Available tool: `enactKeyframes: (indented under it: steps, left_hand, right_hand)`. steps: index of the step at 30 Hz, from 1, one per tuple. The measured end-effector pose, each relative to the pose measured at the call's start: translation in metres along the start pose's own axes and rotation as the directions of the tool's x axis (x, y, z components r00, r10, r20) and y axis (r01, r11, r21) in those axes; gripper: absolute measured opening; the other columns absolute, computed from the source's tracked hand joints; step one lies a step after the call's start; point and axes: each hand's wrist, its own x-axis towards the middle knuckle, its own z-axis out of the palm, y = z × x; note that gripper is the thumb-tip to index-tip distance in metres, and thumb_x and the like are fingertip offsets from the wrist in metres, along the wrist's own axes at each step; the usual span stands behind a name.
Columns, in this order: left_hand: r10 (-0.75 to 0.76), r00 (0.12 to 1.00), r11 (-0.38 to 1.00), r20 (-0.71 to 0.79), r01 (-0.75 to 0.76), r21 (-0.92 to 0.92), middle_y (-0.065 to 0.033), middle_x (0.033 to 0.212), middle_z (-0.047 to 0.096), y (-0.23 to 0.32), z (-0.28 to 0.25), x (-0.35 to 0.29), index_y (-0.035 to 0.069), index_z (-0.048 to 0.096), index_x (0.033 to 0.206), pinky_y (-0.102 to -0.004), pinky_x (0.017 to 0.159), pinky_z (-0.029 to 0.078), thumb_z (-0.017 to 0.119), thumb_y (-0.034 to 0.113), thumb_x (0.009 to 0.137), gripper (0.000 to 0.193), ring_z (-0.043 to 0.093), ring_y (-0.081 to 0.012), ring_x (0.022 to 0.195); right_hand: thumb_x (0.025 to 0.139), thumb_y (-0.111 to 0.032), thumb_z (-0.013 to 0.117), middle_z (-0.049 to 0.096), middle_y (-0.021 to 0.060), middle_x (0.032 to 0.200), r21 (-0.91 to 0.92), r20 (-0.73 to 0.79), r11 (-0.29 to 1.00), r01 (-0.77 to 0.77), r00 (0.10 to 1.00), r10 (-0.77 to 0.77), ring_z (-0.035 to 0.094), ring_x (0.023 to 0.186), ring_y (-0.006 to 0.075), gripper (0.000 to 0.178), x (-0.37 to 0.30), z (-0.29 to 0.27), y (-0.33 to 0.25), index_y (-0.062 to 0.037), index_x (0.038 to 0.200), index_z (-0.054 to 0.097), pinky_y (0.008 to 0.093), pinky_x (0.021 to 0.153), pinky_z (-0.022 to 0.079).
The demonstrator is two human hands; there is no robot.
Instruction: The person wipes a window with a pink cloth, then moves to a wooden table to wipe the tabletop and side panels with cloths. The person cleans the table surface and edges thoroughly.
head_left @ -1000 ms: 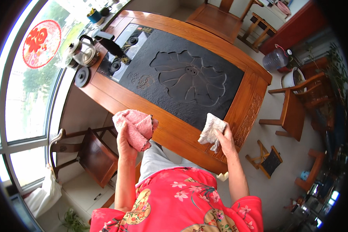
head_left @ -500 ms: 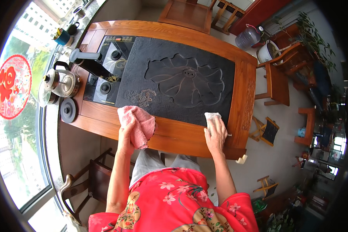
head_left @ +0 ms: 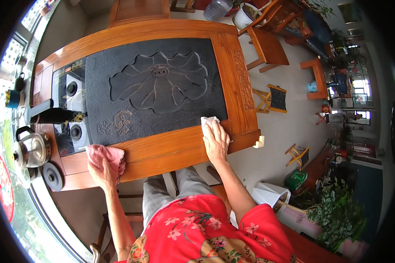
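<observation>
My left hand (head_left: 102, 174) grips a pink cloth (head_left: 114, 154) at the wooden front border of a tea table (head_left: 171, 147), by the near corner of the black cooktop (head_left: 80, 142). Part of the cloth drapes toward the table edge. Farther right, my right hand (head_left: 217, 142) lies palm down with a folded white cloth (head_left: 209, 119) under its fingertips. That cloth sits where the wooden border meets the near right corner of the black stone tea tray (head_left: 151, 120). A large leaf shape is carved into the tray.
A glass kettle (head_left: 33, 149) and a round dark lid (head_left: 53, 176) stand at the left by the window. A black spout-like fixture (head_left: 52, 115) reaches over the cooktop. Wooden chair (head_left: 267, 48), folding stool (head_left: 276, 98) and potted plants are to the right.
My view has turned to the right, so the table appears farther left. Both hands keep their cloths; the right one remains near the tray's corner, the left one near the cooktop's corner.
</observation>
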Motion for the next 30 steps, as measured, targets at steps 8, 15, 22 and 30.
enactKeyframes:
  steps: [8,15,22,30]
  left_hand:
    - [0.177,0.968,0.971,-0.178,-0.142,0.192,-0.025,0.113,0.056,-0.022,0.027,-0.003,-0.003,0.054,0.124,-0.0476,0.09,0.043,0.064,0.022,0.084,0.048,0.054,-0.0418,0.103]
    - [0.203,0.957,0.966,-0.206,-0.162,0.199,-0.022,0.108,0.057,-0.014,0.028,-0.003,-0.002,0.054,0.123,-0.0458,0.089,0.044,0.065,0.024,0.086,0.047,0.055,-0.0393,0.102]
    - [0.125,0.951,0.984,-0.282,-0.083,0.158,-0.0175,0.104,0.061,-0.028,0.027,-0.01,0.001,0.06,0.119,-0.0431,0.085,0.048,0.067,0.02,0.082,0.042,0.059,-0.035,0.096]
    - [0.046,0.977,0.992,-0.206,-0.02,0.127,-0.0212,0.116,0.057,-0.024,0.026,-0.009,0.002,0.053,0.123,-0.0458,0.09,0.044,0.058,0.039,0.092,0.049,0.057,-0.0384,0.104]
  right_hand:
    - [0.1,-0.034,0.046,0.029,0.0102,0.156,-0.055,-0.024,0.998,-0.003,1.0,0.002,0.026,0.143,0.0325,0.048,0.117,0.028,0.043,-0.0192,0.146,0.042,0.0545,0.113,0.022]
    - [0.098,-0.031,0.05,0.034,0.0143,0.152,-0.017,-0.127,0.996,0.085,0.988,-0.087,0.034,0.138,0.0346,0.047,0.185,0.035,0.049,-0.0193,0.143,0.045,0.0531,0.11,0.029]
    - [0.094,-0.021,0.055,0.033,0.0108,0.154,0.161,0.045,0.946,0.283,0.955,-0.293,0.032,0.141,0.03,0.044,0.079,0.008,0.052,-0.0188,0.138,0.053,0.0519,0.112,0.026]
    - [0.097,-0.038,0.049,0.041,0.011,0.149,0.001,-0.229,0.971,0.241,0.945,-0.234,0.039,0.135,0.0342,0.043,0.226,0.046,0.088,-0.0246,0.137,0.052,0.0574,0.106,0.029]
